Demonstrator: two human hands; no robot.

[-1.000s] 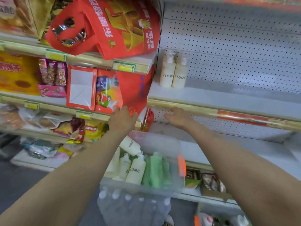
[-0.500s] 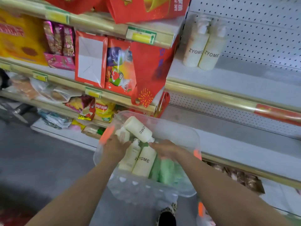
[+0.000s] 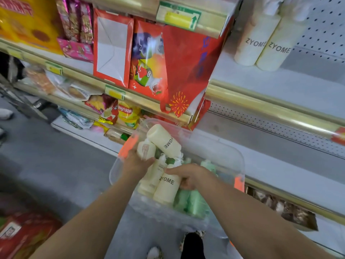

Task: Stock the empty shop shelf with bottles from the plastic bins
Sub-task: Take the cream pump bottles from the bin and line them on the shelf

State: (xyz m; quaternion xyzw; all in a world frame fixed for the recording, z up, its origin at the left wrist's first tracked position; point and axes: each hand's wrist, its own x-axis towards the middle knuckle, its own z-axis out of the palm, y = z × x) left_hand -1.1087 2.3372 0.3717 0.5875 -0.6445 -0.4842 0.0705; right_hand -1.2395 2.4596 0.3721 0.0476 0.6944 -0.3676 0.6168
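Down from near the white shelf (image 3: 280,86), both hands are now inside the clear plastic bin (image 3: 234,156).
Left hand (image 3: 135,163) curls round a small cream bottle (image 3: 146,150); right hand (image 3: 188,176) grips an upright ZYOME bottle (image 3: 166,189) — green bottles (image 3: 194,202) stand beside it. A third cream bottle (image 3: 164,140) lies tilted on the pile. Two shelved bottles (image 3: 261,45) stand touching — upper right.
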